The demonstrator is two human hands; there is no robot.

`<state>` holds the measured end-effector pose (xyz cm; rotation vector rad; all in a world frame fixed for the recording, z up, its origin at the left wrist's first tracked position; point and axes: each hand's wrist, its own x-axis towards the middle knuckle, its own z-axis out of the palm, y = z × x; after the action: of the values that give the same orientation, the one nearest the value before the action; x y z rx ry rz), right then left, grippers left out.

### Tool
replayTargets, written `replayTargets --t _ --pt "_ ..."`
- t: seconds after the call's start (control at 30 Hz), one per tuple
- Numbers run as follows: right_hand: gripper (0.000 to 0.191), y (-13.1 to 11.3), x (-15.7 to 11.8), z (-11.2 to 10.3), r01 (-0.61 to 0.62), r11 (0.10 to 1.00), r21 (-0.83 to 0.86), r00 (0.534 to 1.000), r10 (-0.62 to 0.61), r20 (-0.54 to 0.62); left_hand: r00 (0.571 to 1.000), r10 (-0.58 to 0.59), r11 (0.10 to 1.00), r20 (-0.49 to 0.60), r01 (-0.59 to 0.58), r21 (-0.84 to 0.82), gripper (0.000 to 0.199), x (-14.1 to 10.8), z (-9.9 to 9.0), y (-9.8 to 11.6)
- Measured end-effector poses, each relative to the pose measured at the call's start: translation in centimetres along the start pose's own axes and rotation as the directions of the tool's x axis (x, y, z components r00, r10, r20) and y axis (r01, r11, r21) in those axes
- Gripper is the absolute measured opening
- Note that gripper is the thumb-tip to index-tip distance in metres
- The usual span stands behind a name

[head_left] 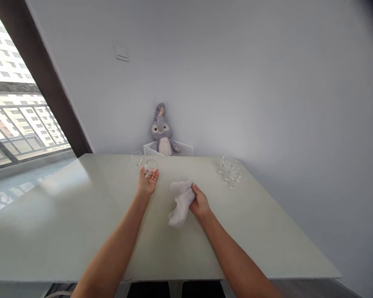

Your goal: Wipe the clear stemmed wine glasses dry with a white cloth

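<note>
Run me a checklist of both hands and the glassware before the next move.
1. Left hand has a clear glass between thumb and fingers: ok.
2. Right hand holds the pale cloth: ok, part of it hangs loose.
3. Held glass fully off the table: cannot tell.
4. Free room beside the held glass: not ok, another glass stands close on its left.
5. Cloth away from the cluster of glasses on the right: ok, they are apart.
</note>
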<state>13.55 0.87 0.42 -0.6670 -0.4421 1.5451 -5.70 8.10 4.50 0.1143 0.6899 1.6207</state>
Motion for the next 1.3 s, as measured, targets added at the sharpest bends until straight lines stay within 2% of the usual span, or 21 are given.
replayTargets --t 0.07,0.13,0.2,0.27,0.3,0.33,0.37,0.4,0.43,0.47,0.53,0.63,0.8,0.9,1.0,1.07,1.17,1.23,1.3 --pt "0.026 -0.6 0.0 -0.1 0.059 0.998 -0.032 0.998 -0.059 -0.012 0.991 -0.012 0.998 0.136 0.004 0.057 0.025 -1.4 0.2 -1.7" --pt "0.027 -1.4 -0.1 -0.2 0.147 0.984 -0.096 0.986 -0.154 -0.06 0.974 -0.013 0.993 0.228 -0.014 0.114 0.022 -2.6 0.1 -3.2" --pt "0.026 -2.3 -0.3 -0.3 0.264 0.943 -0.204 0.949 -0.292 -0.121 0.96 -0.002 0.987 0.281 -0.043 0.154 0.021 -3.3 -0.4 -4.5" --pt "0.026 -3.1 -0.7 -0.2 0.394 0.841 -0.371 0.866 -0.475 -0.155 0.949 -0.003 0.98 0.315 -0.06 0.19 0.023 -3.6 -1.0 -5.5" --pt "0.026 -3.3 -1.1 0.0 0.454 0.76 -0.466 0.814 -0.566 -0.132 0.944 -0.008 0.976 0.33 -0.064 0.206 0.025 -3.7 -1.3 -5.9" --pt "0.025 -3.4 -1.4 0.2 0.499 0.669 -0.55 0.773 -0.631 -0.067 0.937 -0.015 0.973 0.349 -0.068 0.222 0.027 -3.8 -1.6 -6.3" --pt "0.024 -3.4 -1.8 0.5 0.529 0.587 -0.613 0.76 -0.649 0.035 0.929 -0.023 0.968 0.369 -0.071 0.239 0.029 -3.8 -1.8 -6.6" --pt "0.024 -3.2 -2.2 0.8 0.544 0.532 -0.649 0.78 -0.607 0.156 0.92 -0.03 0.963 0.39 -0.078 0.259 0.03 -3.9 -2.0 -6.8" --pt "0.025 -2.8 -2.5 1.2 0.542 0.515 -0.664 0.814 -0.518 0.263 0.913 -0.035 0.957 0.407 -0.087 0.278 0.031 -3.9 -2.1 -7.0" --pt "0.027 -2.5 -2.8 1.5 0.521 0.535 -0.665 0.848 -0.412 0.332 0.907 -0.039 0.95 0.418 -0.096 0.296 0.032 -3.9 -2.1 -7.2" --pt "0.034 -1.7 -2.9 1.9 0.429 0.639 -0.638 0.901 -0.253 0.353 0.899 -0.045 0.938 0.437 -0.112 0.327 0.032 -4.1 -2.1 -7.3" --pt "0.035 -1.1 -2.5 1.8 0.306 0.766 -0.565 0.945 -0.173 0.277 0.884 -0.044 0.924 0.465 -0.142 0.356 0.033 -4.5 -1.9 -7.2" --pt "0.034 -0.6 -2.0 1.0 0.26 0.777 -0.574 0.938 -0.064 0.34 0.86 -0.011 0.854 0.51 -0.257 0.452 0.036 -5.8 -1.7 -7.5" --pt "0.041 -0.3 -1.7 0.6 0.188 0.814 -0.55 0.949 -0.006 0.316 0.833 -0.002 0.777 0.554 -0.348 0.526 0.04 -6.3 -1.7 -7.5" --pt "0.04 -0.5 -1.3 0.2 0.058 0.917 -0.395 0.955 0.063 0.288 0.813 -0.111 0.729 0.571 -0.324 0.603 0.044 -6.2 -1.5 -7.1" --pt "0.039 -0.9 -1.1 0.1 -0.012 0.972 -0.235 0.962 0.075 0.262 0.779 -0.206 0.727 0.593 -0.284 0.625 0.047 -5.8 -1.4 -6.4" --pt "0.034 -1.3 -1.2 0.2 -0.092 0.989 -0.114 0.969 0.115 0.219 0.739 -0.257 0.755 0.623 -0.248 0.607 0.053 -5.4 -1.3 -5.6" --pt "0.034 -1.3 -1.6 0.4 -0.087 0.984 -0.154 0.963 0.123 0.24 0.729 -0.258 0.762 0.634 -0.25 0.597 0.056 -5.4 -1.2 -5.3" --pt "0.038 -1.0 -2.0 0.6 0.015 0.957 -0.29 0.955 0.072 0.286 0.725 -0.263 0.748 0.637 -0.264 0.609 0.054 -5.3 -1.3 -5.1"
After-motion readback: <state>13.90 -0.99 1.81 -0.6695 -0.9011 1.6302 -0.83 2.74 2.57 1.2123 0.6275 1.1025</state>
